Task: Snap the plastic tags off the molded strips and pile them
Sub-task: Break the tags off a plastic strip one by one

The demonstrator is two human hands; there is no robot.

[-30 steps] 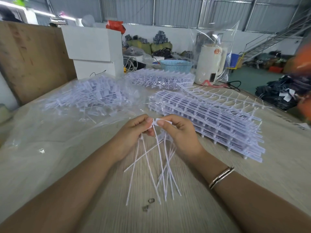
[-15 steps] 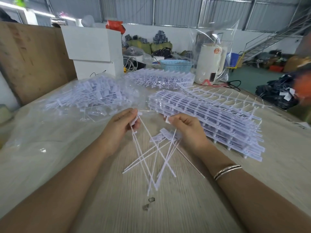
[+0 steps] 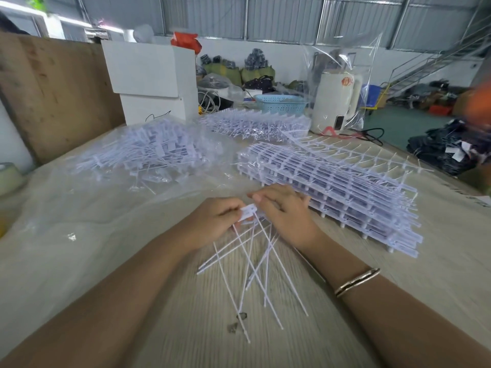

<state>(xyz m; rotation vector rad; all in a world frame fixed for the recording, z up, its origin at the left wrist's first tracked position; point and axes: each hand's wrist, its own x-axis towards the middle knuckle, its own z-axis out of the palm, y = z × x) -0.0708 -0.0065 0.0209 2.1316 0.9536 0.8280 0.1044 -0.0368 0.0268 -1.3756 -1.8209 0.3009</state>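
A person's two hands meet over a pale wood-grain desk (image 3: 332,335), working a bundle of white plastic tags (image 3: 255,258). The left hand (image 3: 212,221) pinches the flat head ends of the tags between thumb and curled fingers, and the right hand (image 3: 287,213), a metal bangle (image 3: 357,281) on its wrist, curls around the same bundle from the other side, the two hands touching at the tag heads. The tags' long thin tails fan downward and cross one another above the desk, their tips toward the camera. Just beside the right hand, a stack of molded strips (image 3: 345,187) lies flat on the desk, with single strips spread behind it. Farther left, a loose pile of snapped-off tags (image 3: 148,155) rests on a clear plastic sheet (image 3: 66,208). At the back of the desk stand a white box (image 3: 148,75), a blue basket (image 3: 281,103) and a white kettle (image 3: 336,102).
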